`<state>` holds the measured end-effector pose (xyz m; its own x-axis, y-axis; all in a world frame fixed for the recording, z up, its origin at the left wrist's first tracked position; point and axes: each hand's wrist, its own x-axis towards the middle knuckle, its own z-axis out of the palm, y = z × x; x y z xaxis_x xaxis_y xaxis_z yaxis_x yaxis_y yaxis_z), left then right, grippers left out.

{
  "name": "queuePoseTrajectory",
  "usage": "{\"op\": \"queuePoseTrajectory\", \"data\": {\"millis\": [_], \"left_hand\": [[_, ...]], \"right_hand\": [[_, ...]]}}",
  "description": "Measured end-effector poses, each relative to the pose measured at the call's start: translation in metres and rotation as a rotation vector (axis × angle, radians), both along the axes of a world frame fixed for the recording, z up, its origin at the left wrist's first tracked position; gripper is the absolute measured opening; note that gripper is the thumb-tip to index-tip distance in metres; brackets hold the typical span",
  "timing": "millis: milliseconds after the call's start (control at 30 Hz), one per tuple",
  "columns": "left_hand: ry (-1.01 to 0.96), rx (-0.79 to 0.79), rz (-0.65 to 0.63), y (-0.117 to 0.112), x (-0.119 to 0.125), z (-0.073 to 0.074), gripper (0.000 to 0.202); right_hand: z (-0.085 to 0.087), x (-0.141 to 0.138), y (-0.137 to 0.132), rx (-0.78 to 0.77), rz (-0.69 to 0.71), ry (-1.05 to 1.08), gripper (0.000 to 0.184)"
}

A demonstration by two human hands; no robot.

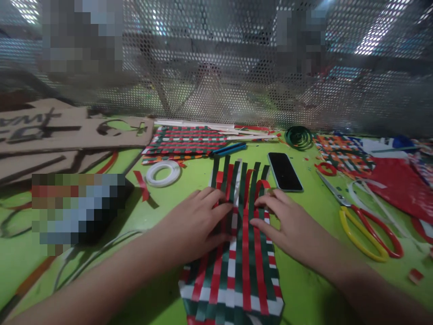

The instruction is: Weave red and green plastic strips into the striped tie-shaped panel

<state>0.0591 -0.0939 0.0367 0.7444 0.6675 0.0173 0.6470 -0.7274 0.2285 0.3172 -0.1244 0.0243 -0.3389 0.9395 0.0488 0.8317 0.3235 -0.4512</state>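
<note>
A woven piece of red, green and white strips (pixel 232 289) lies in front of me, with loose strip ends standing up at its far side. My left hand (pixel 206 216) rests over its left half, fingers and thumb apart on the strips. At the right edge is my right hand (pixel 279 214), its thumb and fingertips apart and touching the green and red strips. A red strip (pixel 263 184) curls up near the right fingertips. Some of the weave under my left hand is hidden.
Scissors (pixel 355 216) and a phone (pixel 286 171) lie to the right. A white tape roll (pixel 163 173) is at the left, near a blurred dark box (pixel 108 203) and cardboard pieces (pixel 74 131). Another woven piece (pixel 189 140) and a green coil (pixel 298 137) lie before perforated mesh (pixel 209 90).
</note>
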Motion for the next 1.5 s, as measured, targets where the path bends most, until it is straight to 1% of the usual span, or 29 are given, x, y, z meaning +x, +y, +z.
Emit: {"op": "queuePoseTrajectory", "data": {"millis": [67, 100, 267, 433, 600, 733, 800, 933, 1067, 1100, 1200, 1400, 1500], "left_hand": [[0.027, -0.006, 0.003, -0.003, 0.003, -0.004, 0.054], [0.035, -0.008, 0.004, -0.005, 0.005, -0.005, 0.055], [0.058, 0.037, 0.009, -0.015, 0.008, -0.008, 0.051], [0.087, 0.101, 0.000, -0.021, 0.011, -0.010, 0.049], [0.101, 0.153, -0.005, -0.022, 0.010, -0.014, 0.049], [0.116, 0.159, -0.004, -0.022, 0.009, -0.014, 0.050], [0.119, 0.168, -0.004, -0.023, 0.009, -0.013, 0.052], [0.124, 0.195, 0.003, -0.029, 0.010, -0.015, 0.065], [0.139, 0.222, 0.010, -0.035, 0.010, -0.019, 0.070], [0.139, 0.224, 0.008, -0.035, 0.010, -0.019, 0.071], [0.136, 0.217, 0.012, -0.033, 0.010, -0.019, 0.072], [0.132, 0.190, 0.004, -0.032, 0.009, -0.021, 0.066], [0.129, 0.201, 0.009, -0.031, 0.009, -0.023, 0.066]], "right_hand": [[-0.005, -0.001, -0.001, -0.016, 0.000, 0.002, 0.029], [-0.008, -0.002, -0.002, -0.022, -0.005, 0.001, 0.028], [-0.011, -0.006, -0.005, -0.030, -0.053, -0.004, 0.017], [-0.009, -0.007, -0.006, -0.033, -0.072, 0.018, 0.016], [-0.008, -0.007, -0.003, -0.056, -0.039, 0.016, 0.017], [-0.005, -0.005, -0.001, -0.080, -0.007, 0.005, 0.016], [-0.003, -0.003, 0.000, -0.088, 0.018, 0.006, 0.015], [-0.001, 0.000, -0.001, -0.073, 0.036, 0.024, 0.015], [0.003, 0.002, -0.001, -0.057, 0.068, 0.040, 0.011], [0.005, 0.002, -0.001, -0.060, 0.080, 0.048, 0.011], [0.009, 0.003, 0.000, -0.077, 0.097, 0.074, 0.021], [0.009, 0.004, 0.004, -0.104, 0.057, 0.083, 0.021], [0.011, 0.011, 0.008, -0.158, -0.011, 0.104, 0.020]]}}
